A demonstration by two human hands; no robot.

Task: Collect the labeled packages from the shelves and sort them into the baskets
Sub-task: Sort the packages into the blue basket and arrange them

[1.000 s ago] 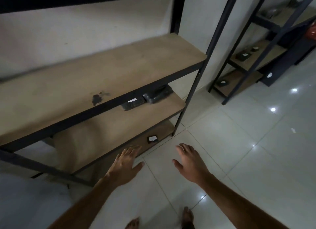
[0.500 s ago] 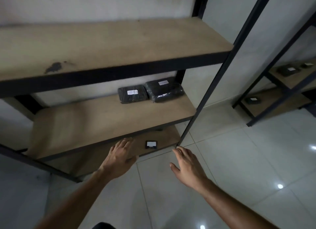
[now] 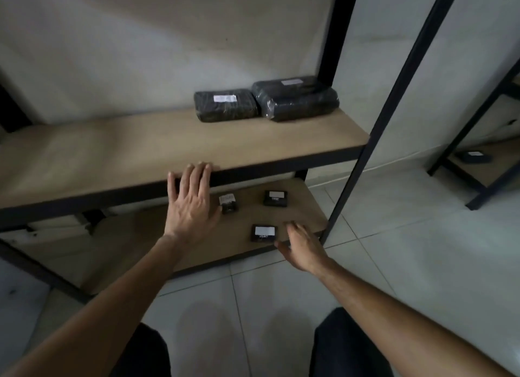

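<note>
Three small black packages with white labels lie on the bottom shelf [image 3: 298,216]: one at the front [image 3: 264,232], one further back [image 3: 276,198], one to the left [image 3: 228,203]. Two larger black wrapped packages [image 3: 226,105] [image 3: 298,100] sit side by side on the middle shelf [image 3: 174,145]. My left hand [image 3: 191,200] is open with straight fingers, its fingertips at the front edge of the middle shelf. My right hand [image 3: 302,245] is open and empty, just right of the front small package, thumb near its corner.
A black metal upright [image 3: 394,100] frames the rack's right side. A second rack at the right holds another small labeled package [image 3: 474,156] on a low shelf. White floor tiles [image 3: 408,250] spread to the right. My dark-clothed knees show at the bottom.
The view has dropped lower and closer, showing more of the bottom shelf. Both hands have reached forward: the left to the middle shelf's edge, the right beside the front small package.
</note>
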